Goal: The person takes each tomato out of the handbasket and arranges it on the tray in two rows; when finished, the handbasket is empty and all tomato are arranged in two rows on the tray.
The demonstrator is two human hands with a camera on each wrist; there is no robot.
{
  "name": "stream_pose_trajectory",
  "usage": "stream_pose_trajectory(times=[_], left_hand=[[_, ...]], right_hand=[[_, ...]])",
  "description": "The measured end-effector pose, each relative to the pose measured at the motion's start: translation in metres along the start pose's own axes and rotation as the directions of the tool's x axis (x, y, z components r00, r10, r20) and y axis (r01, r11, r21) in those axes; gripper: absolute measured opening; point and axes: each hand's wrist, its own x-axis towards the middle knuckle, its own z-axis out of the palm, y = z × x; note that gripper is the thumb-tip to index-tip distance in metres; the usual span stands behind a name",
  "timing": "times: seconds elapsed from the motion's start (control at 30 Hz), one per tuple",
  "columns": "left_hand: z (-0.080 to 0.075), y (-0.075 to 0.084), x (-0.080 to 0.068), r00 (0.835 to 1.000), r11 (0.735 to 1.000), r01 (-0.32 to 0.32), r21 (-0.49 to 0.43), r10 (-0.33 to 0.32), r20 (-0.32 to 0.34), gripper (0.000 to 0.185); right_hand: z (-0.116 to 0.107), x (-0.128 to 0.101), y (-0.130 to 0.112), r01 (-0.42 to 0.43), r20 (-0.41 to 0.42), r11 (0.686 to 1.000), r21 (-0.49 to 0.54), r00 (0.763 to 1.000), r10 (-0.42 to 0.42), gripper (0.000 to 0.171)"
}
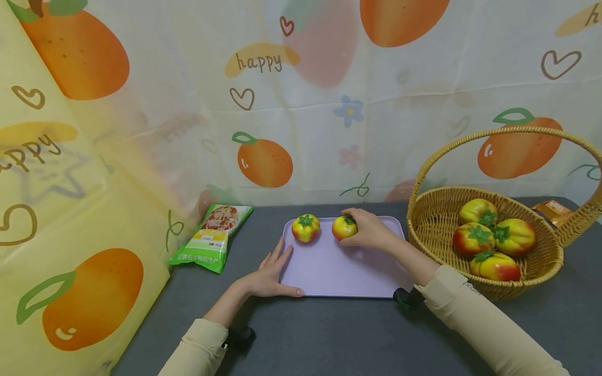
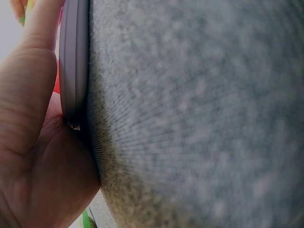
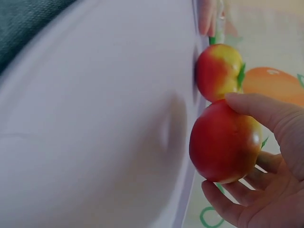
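Head view: right hand on second tomato, left hand steadying tray

Right hand (image 1: 371, 230) has its fingers curled round a tomato (image 1: 344, 227) sitting on the lilac tray (image 1: 338, 271), far half, just beside a second tomato (image 1: 305, 228) to its left. Thumb on top, fingers wrapped underneath per the right wrist view (image 3: 223, 142); a firm grip, not a pinch.

Left hand (image 1: 273, 271) lies flat, fingers straight, pressed against the tray's near-left edge; it holds nothing. Left wrist view shows the palm (image 2: 33, 142) against the tray rim (image 2: 73, 61).

To do this step well, my read: settle the tomato on its base so it can't roll, keep a small gap from its neighbour, and open the fingers outward without nudging either. Left hand should keep the tray from sliding on the grey table (image 1: 329, 339).

Tomato looks glossy, red fading to yellow, green calyx on top (likely a plastic prop, so light and rigid). Four more sit in the wicker basket (image 1: 423, 219) to the right. Green snack packet (image 1: 213, 237) lies left of the tray.
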Motion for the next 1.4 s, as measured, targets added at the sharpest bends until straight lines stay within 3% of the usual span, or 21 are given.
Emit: stream_pose_trajectory(times=[0.93,1.4], left_hand=[[0.001,-0.001,0.001,1.0,1.0,0.013,-0.002,-0.013,0.008,0.116],[0.0,0.0,0.0,1.0,1.0,0.0,-0.002,0.0,-0.001,0.116]], right_hand=[[0.016,0.016,-0.006,-0.064,0.014,0.995,-0.075,0.998,0.065,0.074],[0.003,0.002,-0.003,-0.06,-0.065,0.998,0.037,0.996,0.062,0.078]])
